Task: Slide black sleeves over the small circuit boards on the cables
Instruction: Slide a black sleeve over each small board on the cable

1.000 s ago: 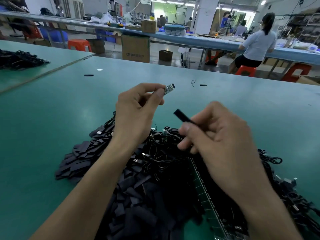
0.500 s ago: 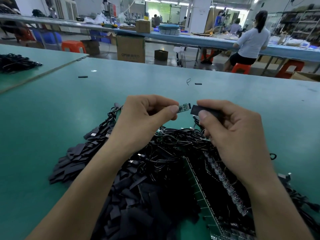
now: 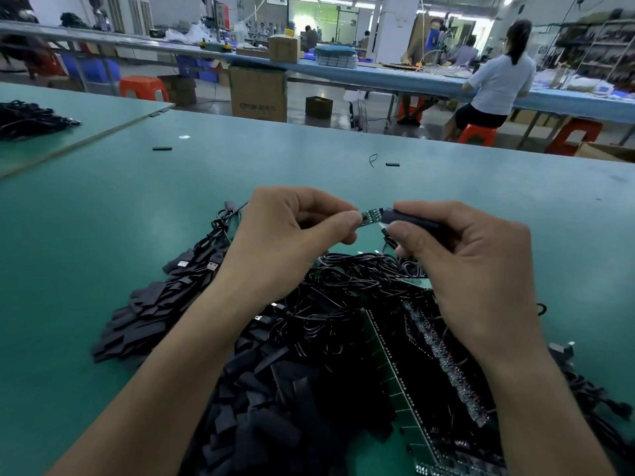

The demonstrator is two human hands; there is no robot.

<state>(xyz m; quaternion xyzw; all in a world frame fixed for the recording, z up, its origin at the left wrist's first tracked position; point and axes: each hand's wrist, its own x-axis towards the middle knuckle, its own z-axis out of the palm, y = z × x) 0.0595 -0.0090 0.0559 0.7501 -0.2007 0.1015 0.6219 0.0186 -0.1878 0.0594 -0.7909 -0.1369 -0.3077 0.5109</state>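
Above the green table [image 3: 103,218], the left hand [image 3: 285,242] is pinching one end of a small green circuit board [image 3: 371,214], while the right hand [image 3: 474,269] is gripping a flat matte black sleeve [image 3: 409,218] whose open mouth is touching the board's free end, over tangled black cables [image 3: 343,273].

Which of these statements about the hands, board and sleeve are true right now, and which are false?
1. The left hand pinches a small green circuit board. True.
2. The right hand is empty. False: it grips a black tubular sleeve.
3. The sleeve covers the whole board. False: nearly all of the board shows bare between the two hands.
4. A pile of flat black sleeves lies on the green tabletop, left of the tangled black cables. True.
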